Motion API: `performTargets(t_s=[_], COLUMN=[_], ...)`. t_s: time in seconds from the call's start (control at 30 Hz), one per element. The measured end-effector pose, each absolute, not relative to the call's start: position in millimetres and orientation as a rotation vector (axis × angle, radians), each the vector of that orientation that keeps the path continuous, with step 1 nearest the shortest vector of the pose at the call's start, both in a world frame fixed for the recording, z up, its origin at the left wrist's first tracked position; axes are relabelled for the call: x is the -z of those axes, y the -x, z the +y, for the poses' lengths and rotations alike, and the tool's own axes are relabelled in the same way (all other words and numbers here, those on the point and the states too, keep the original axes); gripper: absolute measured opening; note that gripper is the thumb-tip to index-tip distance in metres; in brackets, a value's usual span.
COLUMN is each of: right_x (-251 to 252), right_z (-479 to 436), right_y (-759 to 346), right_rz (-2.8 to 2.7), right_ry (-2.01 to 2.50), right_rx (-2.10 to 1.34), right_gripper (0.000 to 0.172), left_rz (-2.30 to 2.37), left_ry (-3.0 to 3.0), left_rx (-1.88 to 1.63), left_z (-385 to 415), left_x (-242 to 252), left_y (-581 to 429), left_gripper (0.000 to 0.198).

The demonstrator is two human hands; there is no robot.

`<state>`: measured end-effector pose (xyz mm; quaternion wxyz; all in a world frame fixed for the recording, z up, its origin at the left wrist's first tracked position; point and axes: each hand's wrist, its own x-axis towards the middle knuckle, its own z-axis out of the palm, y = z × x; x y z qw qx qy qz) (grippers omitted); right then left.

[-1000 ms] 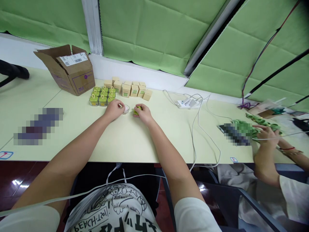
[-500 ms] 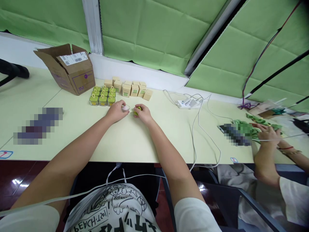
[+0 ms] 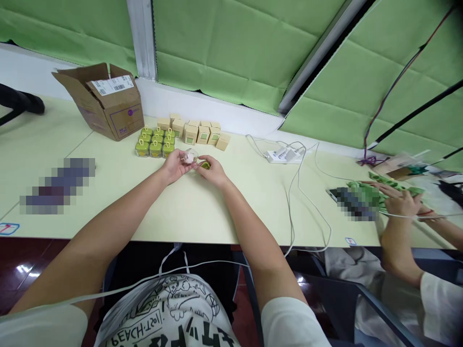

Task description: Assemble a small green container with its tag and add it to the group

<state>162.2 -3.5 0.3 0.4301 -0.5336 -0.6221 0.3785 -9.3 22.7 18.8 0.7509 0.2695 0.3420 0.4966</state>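
My left hand (image 3: 177,166) is closed around a small clear container (image 3: 191,155) with something whitish inside. Close beside it, my right hand (image 3: 213,171) grips a green lid (image 3: 205,165), partly hidden by the fingers. The two hands nearly touch over the table. Just beyond my left hand stand several clear jars with green lids (image 3: 156,147), in tidy rows, each lid with a pale loop on top. Behind and right of them are several small tan cardboard boxes (image 3: 190,134) with green labels.
An open cardboard carton (image 3: 121,113) stands at the back left. A power strip (image 3: 284,155) with white cables lies right of centre on the pale table (image 3: 249,202). Further right, a co-worker's hands (image 3: 401,200) handle green items near a phone (image 3: 333,194). Blurred patches hide some things.
My left hand has turned palm upward, showing more of the clear container. My right hand has come in closer to it with the green lid. The co-worker's hands have shifted slightly.
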Motion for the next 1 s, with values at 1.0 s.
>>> performTargets(t_s=[1.0], right_x=[6], right_z=[0], right_y=[-166], right_rz=[-1.602], right_ry=[1.362], right_rx=[-0.909], right_gripper=[0.047], left_rz=[1.482], left_ry=[-1.991], left_rx=[-1.166], left_z=[26], left_x=[-1], left_y=[17], left_gripper=[0.048])
